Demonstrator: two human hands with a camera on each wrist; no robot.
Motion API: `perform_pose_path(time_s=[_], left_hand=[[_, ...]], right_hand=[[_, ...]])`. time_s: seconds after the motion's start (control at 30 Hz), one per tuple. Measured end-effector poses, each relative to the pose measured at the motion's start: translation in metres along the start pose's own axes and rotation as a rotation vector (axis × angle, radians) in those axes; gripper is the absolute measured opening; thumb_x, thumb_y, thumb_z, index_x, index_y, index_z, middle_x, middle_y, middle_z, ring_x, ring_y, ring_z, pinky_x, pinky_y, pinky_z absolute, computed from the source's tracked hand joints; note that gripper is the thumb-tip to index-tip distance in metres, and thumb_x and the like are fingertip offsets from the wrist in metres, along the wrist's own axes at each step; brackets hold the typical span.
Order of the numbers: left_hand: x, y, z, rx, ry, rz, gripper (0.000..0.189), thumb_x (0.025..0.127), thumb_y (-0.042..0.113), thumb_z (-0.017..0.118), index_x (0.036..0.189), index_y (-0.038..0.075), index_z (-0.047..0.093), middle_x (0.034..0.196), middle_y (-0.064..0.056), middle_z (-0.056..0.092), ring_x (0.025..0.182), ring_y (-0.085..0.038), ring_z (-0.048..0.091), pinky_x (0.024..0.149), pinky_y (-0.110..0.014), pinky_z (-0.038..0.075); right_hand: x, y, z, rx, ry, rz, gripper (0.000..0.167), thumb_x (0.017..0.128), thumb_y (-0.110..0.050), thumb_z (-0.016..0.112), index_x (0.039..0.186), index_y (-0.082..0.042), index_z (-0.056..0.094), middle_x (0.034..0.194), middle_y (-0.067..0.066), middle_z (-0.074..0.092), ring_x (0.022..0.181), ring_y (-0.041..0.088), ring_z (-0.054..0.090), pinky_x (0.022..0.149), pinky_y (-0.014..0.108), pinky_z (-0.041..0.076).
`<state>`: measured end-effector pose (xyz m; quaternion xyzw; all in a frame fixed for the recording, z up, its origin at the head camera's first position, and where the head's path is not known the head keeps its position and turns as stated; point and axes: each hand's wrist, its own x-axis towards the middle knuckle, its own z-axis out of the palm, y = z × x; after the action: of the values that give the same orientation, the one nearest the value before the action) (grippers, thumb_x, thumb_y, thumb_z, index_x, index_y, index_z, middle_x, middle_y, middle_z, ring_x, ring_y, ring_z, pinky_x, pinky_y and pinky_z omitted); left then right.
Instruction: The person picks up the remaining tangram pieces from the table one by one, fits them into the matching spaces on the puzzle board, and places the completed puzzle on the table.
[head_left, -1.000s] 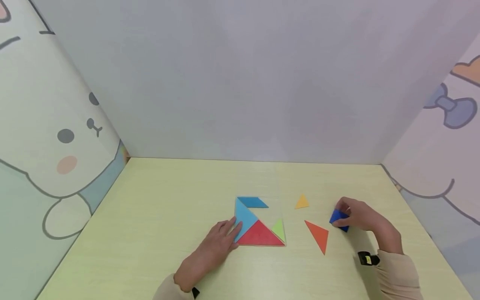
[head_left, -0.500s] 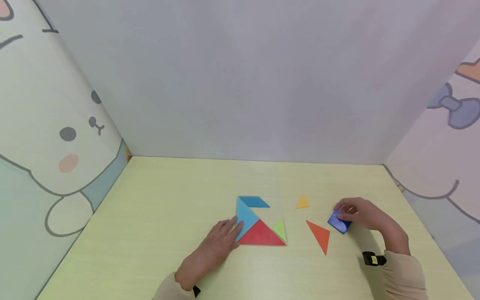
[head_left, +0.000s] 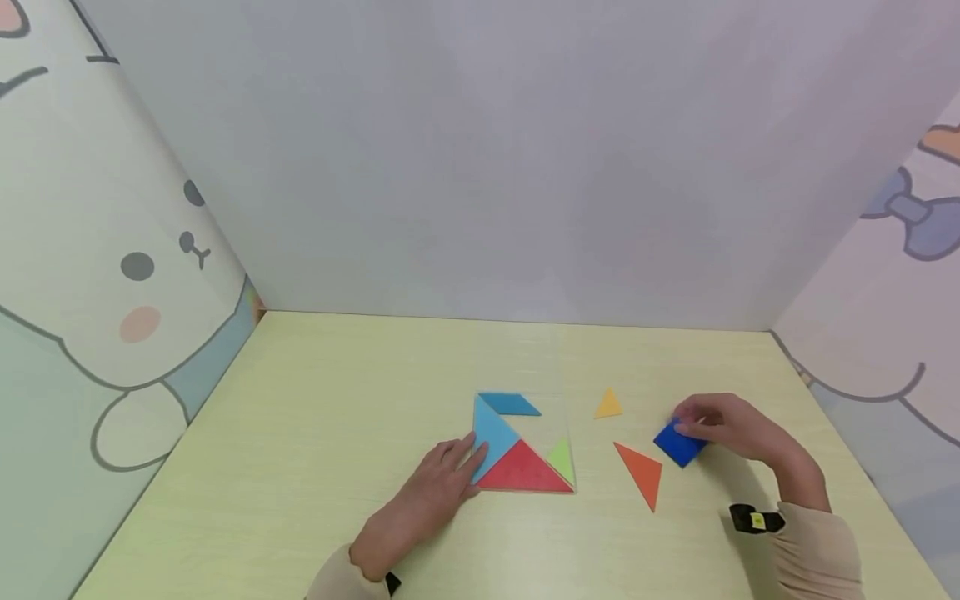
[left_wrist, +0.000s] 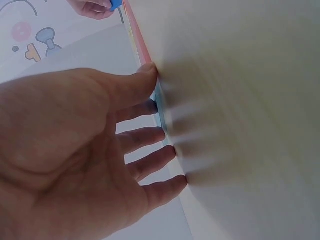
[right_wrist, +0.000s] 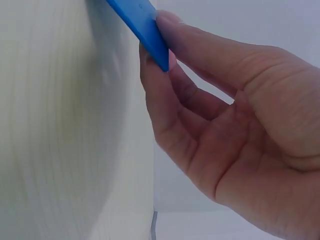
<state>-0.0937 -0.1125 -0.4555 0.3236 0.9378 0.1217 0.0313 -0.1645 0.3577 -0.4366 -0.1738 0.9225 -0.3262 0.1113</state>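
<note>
In the head view my right hand (head_left: 738,429) pinches a dark blue square tangram piece (head_left: 677,444) between thumb and fingers. The right wrist view shows this blue square (right_wrist: 145,32) raised off the table and tilted. My left hand (head_left: 435,483) touches the left edge of a large light blue triangle (head_left: 491,437) with its fingertips. In the left wrist view the left hand (left_wrist: 100,145) has its fingers spread. A large red triangle (head_left: 522,471) adjoins the light blue one. A blue parallelogram (head_left: 512,404) lies above them, and a small green triangle (head_left: 562,461) to their right.
On the pale wooden table (head_left: 337,400), a small yellow triangle (head_left: 609,405) and an orange-red triangle (head_left: 643,477) lie loose between the grouped pieces and my right hand. A grey wall (head_left: 510,167) closes off the back. Panels with cartoon drawings stand at both sides.
My right hand has shifted slightly right, and the blue square has turned in its fingers so that more of its face shows. The left hand stays on the light blue triangle.
</note>
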Motion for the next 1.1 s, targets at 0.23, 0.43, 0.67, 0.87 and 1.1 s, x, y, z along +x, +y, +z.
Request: perform_pose_path(time_s=[0.23,0.43,0.67,0.87,1.1], left_hand=[[0.0,0.0,-0.002,-0.003,-0.006,0.003,0.057,0.101,0.019,0.066,0.151,0.0,0.047,0.155,-0.022,0.043,0.132,-0.035,0.048,0.11,-0.047,0.044],[0.001,0.001,-0.003,-0.011,-0.018,-0.003,0.057,0.102,0.019,0.065,0.152,0.001,0.046,0.156,-0.021,0.042,0.133,-0.035,0.047,0.111,-0.047,0.043],[0.001,0.001,-0.002,-0.001,-0.009,-0.003,0.058,0.101,0.021,0.065,0.152,0.001,0.046,0.155,-0.02,0.043,0.133,-0.034,0.047,0.11,-0.046,0.043],[-0.001,0.001,-0.003,0.013,0.003,0.002,0.057,0.101,0.02,0.066,0.151,0.0,0.047,0.154,-0.021,0.044,0.131,-0.035,0.048,0.11,-0.047,0.044],[0.0,0.001,-0.003,0.012,-0.017,-0.004,0.058,0.102,0.021,0.065,0.153,0.001,0.046,0.156,-0.021,0.043,0.132,-0.034,0.048,0.11,-0.046,0.044]], right_hand=[[0.003,-0.006,-0.001,0.037,0.057,-0.008,0.016,0.098,-0.016,0.071,0.111,-0.006,0.071,0.101,0.006,0.069,0.085,0.011,0.066,0.069,0.028,0.059],[0.011,-0.013,0.001,0.102,0.062,-0.016,0.017,0.099,-0.016,0.07,0.113,-0.005,0.071,0.103,0.009,0.069,0.085,0.013,0.067,0.069,0.03,0.06],[0.023,-0.022,0.011,0.142,0.039,-0.012,0.02,0.1,-0.02,0.07,0.115,-0.007,0.071,0.101,0.008,0.068,0.086,0.019,0.066,0.07,0.031,0.06],[0.035,-0.032,0.02,0.195,0.039,-0.025,0.022,0.099,-0.02,0.07,0.116,-0.006,0.071,0.101,0.01,0.069,0.088,0.022,0.068,0.071,0.033,0.061],[0.044,-0.043,0.031,0.265,0.031,-0.043,0.023,0.099,-0.016,0.07,0.118,-0.002,0.07,0.102,0.011,0.07,0.088,0.022,0.069,0.071,0.034,0.062]])
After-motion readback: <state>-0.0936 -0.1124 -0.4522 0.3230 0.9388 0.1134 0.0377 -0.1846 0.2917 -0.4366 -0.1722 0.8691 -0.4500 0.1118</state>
